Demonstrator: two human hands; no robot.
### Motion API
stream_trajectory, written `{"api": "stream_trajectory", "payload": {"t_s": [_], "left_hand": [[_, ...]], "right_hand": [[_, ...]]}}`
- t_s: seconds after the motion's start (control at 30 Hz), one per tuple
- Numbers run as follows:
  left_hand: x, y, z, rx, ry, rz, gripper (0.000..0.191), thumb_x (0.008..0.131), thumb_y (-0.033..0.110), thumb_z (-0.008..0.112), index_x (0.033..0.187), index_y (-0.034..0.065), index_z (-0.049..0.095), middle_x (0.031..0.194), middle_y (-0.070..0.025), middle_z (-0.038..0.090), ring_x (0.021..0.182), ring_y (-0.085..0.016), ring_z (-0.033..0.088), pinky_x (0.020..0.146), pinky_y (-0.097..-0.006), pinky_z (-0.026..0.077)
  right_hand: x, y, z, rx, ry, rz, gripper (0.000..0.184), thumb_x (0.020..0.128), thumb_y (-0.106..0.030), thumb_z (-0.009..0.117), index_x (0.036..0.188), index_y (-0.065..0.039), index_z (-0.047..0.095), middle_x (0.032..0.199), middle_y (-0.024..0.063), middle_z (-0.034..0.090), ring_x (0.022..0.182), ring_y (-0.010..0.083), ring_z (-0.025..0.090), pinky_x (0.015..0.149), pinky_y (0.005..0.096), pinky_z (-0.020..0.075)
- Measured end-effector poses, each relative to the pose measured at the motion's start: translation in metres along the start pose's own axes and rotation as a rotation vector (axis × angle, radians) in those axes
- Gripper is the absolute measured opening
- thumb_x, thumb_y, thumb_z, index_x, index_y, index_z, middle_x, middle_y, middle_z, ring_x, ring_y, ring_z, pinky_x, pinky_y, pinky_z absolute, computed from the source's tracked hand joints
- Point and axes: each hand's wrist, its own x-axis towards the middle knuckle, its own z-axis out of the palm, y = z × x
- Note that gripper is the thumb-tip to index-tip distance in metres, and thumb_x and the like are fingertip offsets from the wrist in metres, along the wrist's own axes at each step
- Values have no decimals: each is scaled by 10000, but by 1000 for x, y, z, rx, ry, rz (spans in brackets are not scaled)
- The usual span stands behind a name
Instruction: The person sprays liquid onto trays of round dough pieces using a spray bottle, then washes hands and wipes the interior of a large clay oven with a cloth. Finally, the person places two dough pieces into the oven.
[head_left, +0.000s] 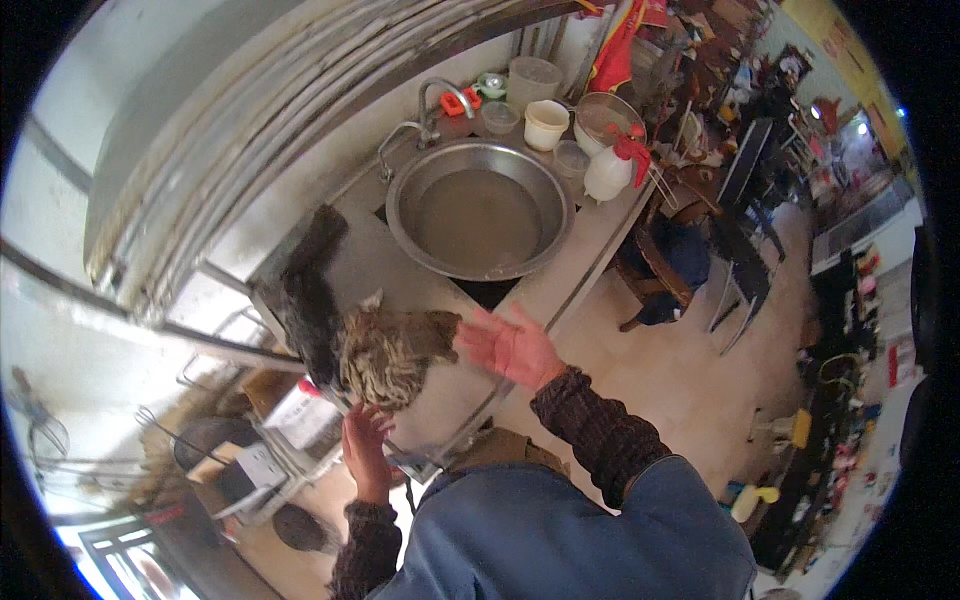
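Note:
A brown and grey furry pelt (401, 345), with paler streaked fur at its near left end, lies on a metal countertop (435, 409). My right hand (514, 346) is at the pelt's right end, blurred, palm turned up and fingers spread, with nothing in it. Close to the pelt's near left edge is my left hand (366, 446), its fingers bent and apart; whether the fingertips touch the fur cannot be told. A long black furry piece (306, 296) runs along the far left of the countertop, against the pelt.
Beyond the pelt, a wide metal basin (480, 217) holds murky water under a curved faucet (442, 94). A white spray bottle (607, 174) with a red head, a cream tub (546, 125) and a handled strainer (609, 120) crowd the far right corner. Chairs (750, 255) stand right.

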Motion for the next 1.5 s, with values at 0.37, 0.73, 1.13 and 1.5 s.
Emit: {"api": "stream_trajectory", "payload": {"t_s": [0.37, 0.73, 1.13, 1.5], "left_hand": [[43, -4, 114, -554, -209, -340, 796, 981, 594, 316, 1483, -14, 201, 1492, -253, 310, 1359, -364, 354, 1104, -468, 309], [233, -90, 277, -706, 294, -368, 477, 1008, 458, 363, 1181, 39, 510, 1159, -163, 569, 1112, -328, 518, 989, -464, 401], [299, -178, 274, -573, 298, -458, 393, 950, 424, 494, 1120, 72, 539, 1027, -84, 583, 1002, -252, 569, 860, -441, 478], [329, -182, 293, -80, 74, -185, 351, 957, 431, 498, 1082, 109, 563, 1042, -94, 624, 991, -250, 594, 873, -391, 493]], "right_hand": [[14, -38, 54, 17, -64, -103, 694, 1002, -533, 325, 1452, -5, 293, 1460, 232, 359, 1344, 364, 377, 1111, 494, 332], [223, -241, -148, -701, 620, -23, 412, 957, -330, 532, 1236, -38, 449, 1168, 140, 540, 1084, 296, 551, 925, 464, 463], [256, -206, -148, -213, 216, 398, 242, 960, -256, 505, 866, -70, 629, 732, 52, 647, 627, 193, 619, 596, 335, 530], [268, -192, -172, -2169, -334, -377, 233, 877, -238, 555, 882, -32, 662, 780, 157, 667, 726, 320, 642, 658, 454, 515]]}}
